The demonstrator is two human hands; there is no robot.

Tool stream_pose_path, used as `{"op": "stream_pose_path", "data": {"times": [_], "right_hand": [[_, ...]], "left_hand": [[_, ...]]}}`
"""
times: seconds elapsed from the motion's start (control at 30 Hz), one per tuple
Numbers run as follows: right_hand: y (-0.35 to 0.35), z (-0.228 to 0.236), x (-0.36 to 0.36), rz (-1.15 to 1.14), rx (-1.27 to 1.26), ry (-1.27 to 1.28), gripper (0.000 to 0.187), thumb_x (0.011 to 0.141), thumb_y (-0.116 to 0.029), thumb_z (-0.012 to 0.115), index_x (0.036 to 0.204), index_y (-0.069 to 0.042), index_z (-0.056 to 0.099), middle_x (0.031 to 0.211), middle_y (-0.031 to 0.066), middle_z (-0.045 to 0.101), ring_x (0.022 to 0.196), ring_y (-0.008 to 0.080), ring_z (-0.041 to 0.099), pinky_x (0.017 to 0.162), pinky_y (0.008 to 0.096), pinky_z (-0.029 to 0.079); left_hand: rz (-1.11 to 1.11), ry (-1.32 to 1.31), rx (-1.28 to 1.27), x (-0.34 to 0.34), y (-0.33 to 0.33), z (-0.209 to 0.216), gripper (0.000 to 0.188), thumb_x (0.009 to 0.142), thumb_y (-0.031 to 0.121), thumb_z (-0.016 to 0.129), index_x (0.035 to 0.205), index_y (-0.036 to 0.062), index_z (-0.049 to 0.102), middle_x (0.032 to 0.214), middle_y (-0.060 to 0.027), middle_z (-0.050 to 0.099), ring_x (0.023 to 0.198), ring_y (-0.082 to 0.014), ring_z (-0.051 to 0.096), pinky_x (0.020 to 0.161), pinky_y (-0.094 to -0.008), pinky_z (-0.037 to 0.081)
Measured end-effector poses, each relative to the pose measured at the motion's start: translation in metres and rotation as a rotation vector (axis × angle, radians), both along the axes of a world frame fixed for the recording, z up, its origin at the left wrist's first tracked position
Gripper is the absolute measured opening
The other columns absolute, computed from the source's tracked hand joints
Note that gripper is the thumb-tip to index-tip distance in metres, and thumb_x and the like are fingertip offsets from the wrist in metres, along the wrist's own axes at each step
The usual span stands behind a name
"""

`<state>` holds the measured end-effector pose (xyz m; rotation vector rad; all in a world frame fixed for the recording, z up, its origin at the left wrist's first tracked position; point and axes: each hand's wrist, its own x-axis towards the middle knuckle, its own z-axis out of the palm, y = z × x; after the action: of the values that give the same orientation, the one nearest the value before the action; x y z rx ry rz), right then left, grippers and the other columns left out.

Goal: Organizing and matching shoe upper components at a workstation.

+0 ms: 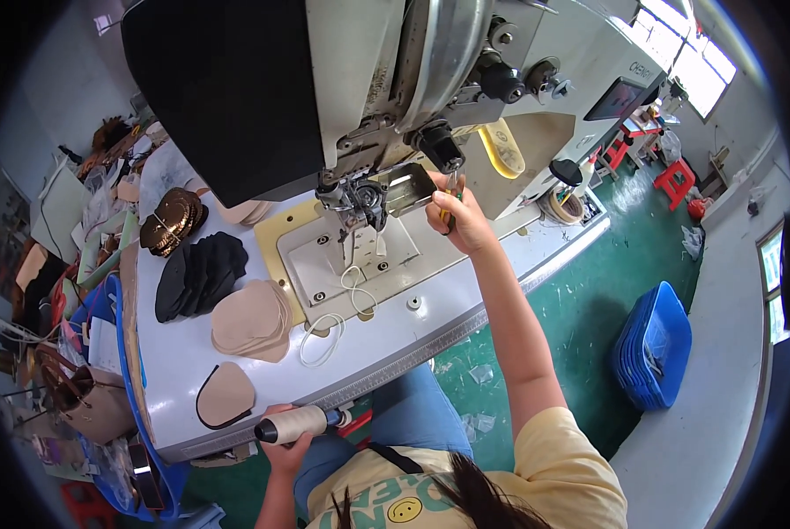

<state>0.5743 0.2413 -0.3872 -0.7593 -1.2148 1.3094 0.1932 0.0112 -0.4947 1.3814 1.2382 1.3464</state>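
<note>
Your left hand [286,451] grips a thread spool [296,425], your right hand [468,222] a yellow-handled tool [448,212] — apparently mid-setup, the spool unmounted, the beige pieces [247,319] beyond your left hand seemingly unworked.

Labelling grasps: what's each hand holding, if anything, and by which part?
Left hand: cream, black-ended thread cone, around its body. Right hand: small metal-tipped tool with yellow handles, apparently by the handles; exact type unclear.
</note>
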Motion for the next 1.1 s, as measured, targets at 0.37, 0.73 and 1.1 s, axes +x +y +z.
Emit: {"op": "stream_pose_path", "data": {"times": [0.37, 0.73, 1.1], "right_hand": [[-0.028, 0.02, -0.012, -0.279, -0.03, -0.209, 0.039, 0.089, -0.026, 0.061, 0.115, 0.003, 0.054, 0.062, -0.0005, 0.049, 0.046, 0.0045, 0.04, 0.042, 0.0204, 0.029], [-0.02, 0.009, -0.028, -0.325, 0.074, -0.118, 0.041, 0.095, -0.028, 0.054, 0.121, 0.003, 0.052, 0.079, 0.0052, 0.06, 0.047, 0.0045, 0.041, 0.041, 0.0192, 0.03], [-0.012, 0.022, -0.062, -0.208, 0.085, 0.036, 0.031, 0.095, -0.02, 0.055, 0.117, 0.003, 0.056, 0.062, -0.0052, 0.034, 0.048, 0.0044, 0.03, 0.043, 0.0204, 0.023]], "left_hand": [[0.005, -0.01, -0.016, -0.001, -0.004, -0.005, 0.053, 0.06, 0.007, 0.075, 0.108, 0.0011, 0.052, 0.101, -0.0087, 0.055, 0.091, -0.0182, 0.057, 0.082, -0.0321, 0.047], [0.015, -0.007, 0.042, 0.002, -0.003, 0.002, 0.05, 0.063, 0.007, 0.075, 0.107, 0.0011, 0.053, 0.1, -0.0088, 0.055, 0.091, -0.0179, 0.056, 0.083, -0.0321, 0.047], [-0.025, 0.078, 0.036, 0.006, 0.004, 0.009, 0.047, 0.062, 0.014, 0.083, 0.101, 0.0041, 0.059, 0.094, -0.0086, 0.063, 0.087, -0.0174, 0.062, 0.079, -0.0316, 0.049]]}}
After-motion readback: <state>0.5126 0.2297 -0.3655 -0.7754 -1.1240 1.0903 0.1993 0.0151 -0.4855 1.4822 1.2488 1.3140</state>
